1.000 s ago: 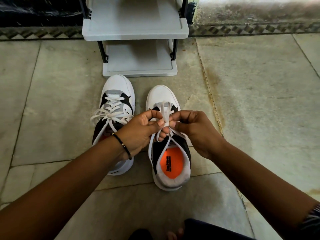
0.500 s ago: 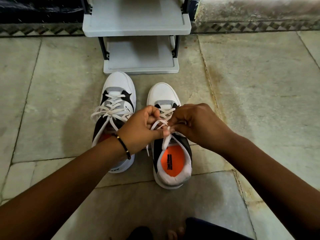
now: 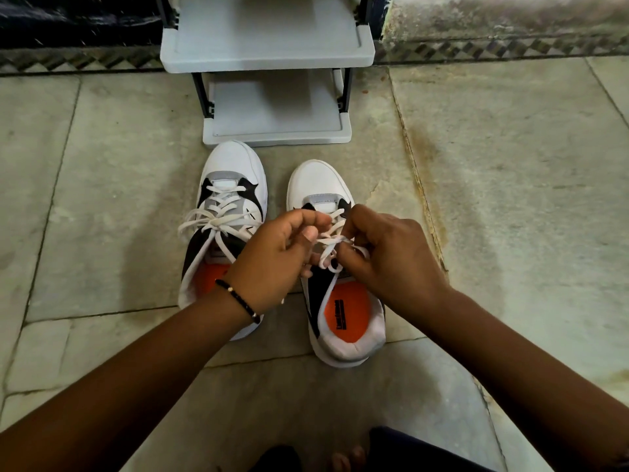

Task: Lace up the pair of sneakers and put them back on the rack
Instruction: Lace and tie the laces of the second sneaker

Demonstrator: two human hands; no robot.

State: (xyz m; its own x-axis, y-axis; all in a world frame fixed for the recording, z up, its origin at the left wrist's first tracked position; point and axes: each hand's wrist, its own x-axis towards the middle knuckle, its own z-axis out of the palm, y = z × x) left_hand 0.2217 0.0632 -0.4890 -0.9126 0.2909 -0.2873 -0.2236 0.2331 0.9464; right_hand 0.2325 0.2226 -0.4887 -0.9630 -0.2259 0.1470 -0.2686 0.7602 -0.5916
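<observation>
Two white, black and grey sneakers with orange insoles stand side by side on the stone floor, toes toward the rack. The left sneaker (image 3: 235, 172) has a tied white bow (image 3: 218, 221). Over the right sneaker (image 3: 320, 185), my left hand (image 3: 275, 260) and my right hand (image 3: 391, 253) both pinch its white lace (image 3: 330, 247), which crosses between my fingers above the tongue. A lace end trails down along the shoe's opening.
A grey two-shelf shoe rack (image 3: 269, 52) stands just beyond the sneakers' toes, its lower shelf (image 3: 275, 114) bare. A patterned border strip and a raised stone ledge (image 3: 510, 25) run along the back. My toes (image 3: 347, 458) show at the bottom edge.
My hands have lowered the lace from a raised loop down onto the right sneaker's tongue and drawn it into a crossing. The view has shifted slightly.
</observation>
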